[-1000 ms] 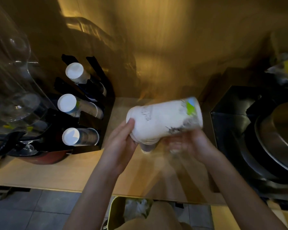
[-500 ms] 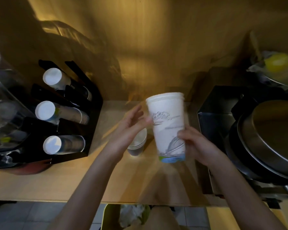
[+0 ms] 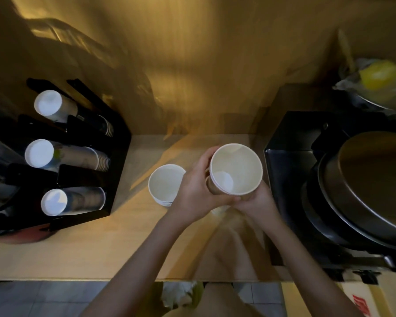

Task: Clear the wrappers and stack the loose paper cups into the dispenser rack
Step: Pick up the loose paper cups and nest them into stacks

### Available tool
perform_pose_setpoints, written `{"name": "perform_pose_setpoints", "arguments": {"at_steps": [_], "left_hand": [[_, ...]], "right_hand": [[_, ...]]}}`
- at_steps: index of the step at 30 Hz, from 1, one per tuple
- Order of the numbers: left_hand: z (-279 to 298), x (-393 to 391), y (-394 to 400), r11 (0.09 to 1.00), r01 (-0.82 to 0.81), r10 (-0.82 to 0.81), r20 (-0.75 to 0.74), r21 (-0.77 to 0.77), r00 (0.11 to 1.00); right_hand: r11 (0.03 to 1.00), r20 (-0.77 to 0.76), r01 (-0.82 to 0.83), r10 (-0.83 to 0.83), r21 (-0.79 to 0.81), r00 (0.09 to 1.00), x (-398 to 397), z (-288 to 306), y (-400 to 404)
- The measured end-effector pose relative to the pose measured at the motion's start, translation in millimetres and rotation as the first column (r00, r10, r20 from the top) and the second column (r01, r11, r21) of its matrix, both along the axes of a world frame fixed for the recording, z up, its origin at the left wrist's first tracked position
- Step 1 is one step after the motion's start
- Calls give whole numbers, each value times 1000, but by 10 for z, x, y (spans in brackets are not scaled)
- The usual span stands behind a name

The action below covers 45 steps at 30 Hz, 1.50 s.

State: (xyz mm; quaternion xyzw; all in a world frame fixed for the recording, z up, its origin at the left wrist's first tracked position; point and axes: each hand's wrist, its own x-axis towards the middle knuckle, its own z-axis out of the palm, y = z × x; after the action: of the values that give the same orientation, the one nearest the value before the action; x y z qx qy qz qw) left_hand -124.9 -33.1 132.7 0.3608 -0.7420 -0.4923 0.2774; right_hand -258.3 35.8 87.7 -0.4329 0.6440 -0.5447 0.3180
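I hold a tall stack of white paper cups [image 3: 236, 168] upright over the wooden counter [image 3: 96, 243], its mouth open towards me. My left hand [image 3: 193, 193] grips its left side and my right hand [image 3: 253, 200] wraps it from below right. A short stack of smaller white cups [image 3: 165, 184] stands on the counter just left of my left hand. The black dispenser rack [image 3: 82, 161] sits at the left with three rows of cups lying in it, bases towards me.
A black appliance with a large round metal lid [image 3: 373, 186] fills the right side. A plastic bag holding something yellow [image 3: 380, 78] lies at the far right back. A bin with crumpled white wrappers [image 3: 181, 294] stands below the counter's front edge.
The tall cup stack went from lying sideways to upright, and is now lowered nearer the counter. The short cup stack, before hidden behind my hands, now shows at the left.
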Motion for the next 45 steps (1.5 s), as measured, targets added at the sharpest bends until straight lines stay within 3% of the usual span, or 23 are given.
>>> {"name": "perform_pose_setpoints", "arguments": {"at_steps": [7, 12, 18, 28, 35, 41, 43, 45], "left_hand": [[-289, -52, 6, 1000, -27, 26, 53, 12, 998], [-445, -70, 35, 994, -7, -10, 154, 107, 988], [-595, -121, 34, 995, -17, -13, 289, 102, 957], [-701, -122, 5, 998, -10, -13, 352, 63, 936], [-637, -185, 33, 999, -44, 45, 355, -12, 934], [-31, -103, 52, 987, -116, 140, 261, -107, 955], [195, -4, 63, 982, -143, 165, 195, -123, 967], [363, 171, 45, 976, -168, 184, 114, -138, 976]], "right_hand": [[1000, -140, 22, -19, 18, 990, -11, -267, -27], [990, -50, -60, 66, 128, 997, -44, -363, 1], [973, 55, -128, 119, 193, 991, -70, -487, 33], [955, 41, -143, 137, 260, 990, -98, -709, 40], [940, 7, -58, 59, 337, 998, -96, -630, -13], [963, 142, 22, -62, 269, 988, -51, -101, 130], [957, 293, 78, -162, 280, 942, 16, 84, 224], [944, 505, 91, -249, 317, 826, 130, 253, 287]]}}
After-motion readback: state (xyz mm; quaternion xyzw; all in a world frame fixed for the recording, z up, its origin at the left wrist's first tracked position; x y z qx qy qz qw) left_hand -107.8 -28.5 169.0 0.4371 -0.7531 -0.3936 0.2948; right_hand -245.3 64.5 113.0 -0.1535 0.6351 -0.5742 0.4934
